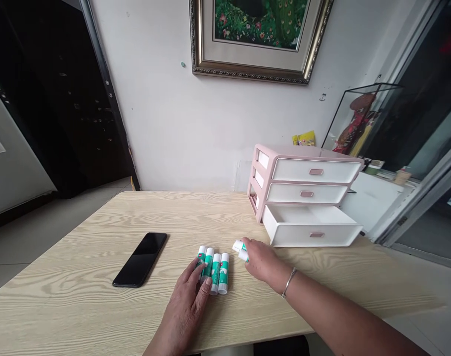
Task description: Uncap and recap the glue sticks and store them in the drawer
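Reading my feed from left to right, a black glass smartphone lies face up and angled on a pale wood-grain counter, left of centre and well in from the far edge. Next comes my left hand, its grip apart, spread and resting on the left end of a row of four white-and-green glue sticks. They lie side by side near the middle of the counter. My right hand, with a silver bangle on the wrist, has its grip clamped on two more white-and-green glue sticks, just right of the row. Further right, near the far edge, stands a pink-and-white plastic drawer unit, its bottom drawer pulled out and the two above it shut.
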### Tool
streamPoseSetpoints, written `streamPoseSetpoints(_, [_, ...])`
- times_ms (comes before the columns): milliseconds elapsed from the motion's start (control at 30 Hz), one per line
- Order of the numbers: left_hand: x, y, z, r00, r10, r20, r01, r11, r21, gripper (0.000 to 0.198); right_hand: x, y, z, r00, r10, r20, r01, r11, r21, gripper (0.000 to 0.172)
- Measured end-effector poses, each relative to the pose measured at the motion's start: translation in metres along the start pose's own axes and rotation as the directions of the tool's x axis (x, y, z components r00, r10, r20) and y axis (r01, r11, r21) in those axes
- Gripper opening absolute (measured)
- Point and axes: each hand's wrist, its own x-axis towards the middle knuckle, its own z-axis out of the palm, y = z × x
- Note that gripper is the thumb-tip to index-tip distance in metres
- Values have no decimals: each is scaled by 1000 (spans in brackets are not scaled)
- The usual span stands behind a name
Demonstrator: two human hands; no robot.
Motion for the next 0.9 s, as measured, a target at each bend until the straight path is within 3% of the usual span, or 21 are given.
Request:
streamPoseSetpoints(100, [0, -1, 1, 1000, -12, 4, 12, 1000, 11, 48, 4, 18, -18, 995, -23, -101, 27, 999, 42, 53])
streamPoseSetpoints(233, [0, -3, 2, 1000, -7, 3, 7, 1000, 12, 49, 16, 57, -74, 979, 17, -204, -8, 999, 46, 57])
streamPoseSetpoints(333, [1, -5, 3, 1000, -8, 11, 8, 1000, 15, 50, 26, 92, -115, 941, 156, -299, -152, 988, 37, 58])
streamPoseSetpoints(433, [1, -9, 5, 1000, -1, 6, 1, 1000, 17, 49, 35, 121, -137, 922, 273, -275, -275, 961, 31, 58])
streamPoseSetpoints(533, [-1, -15, 9, 1000, 10, -1, -10, 1000, 17, 48, 44, 140, -135, 913, 367, -178, -360, 930, 72, 50])
streamPoseSetpoints(700, [-3, -21, 13, 1000, 19, 5, -19, 999, 30, 46, 67, 160, -112, 893, 446, -57, -434, 888, 150, 25])
streamPoseSetpoints(900, [-2, -16, 10, 1000, -9, 4, 9, 999, 34, 45, 100, 176, -95, 871, 473, 132, -482, 875, 45, 19])
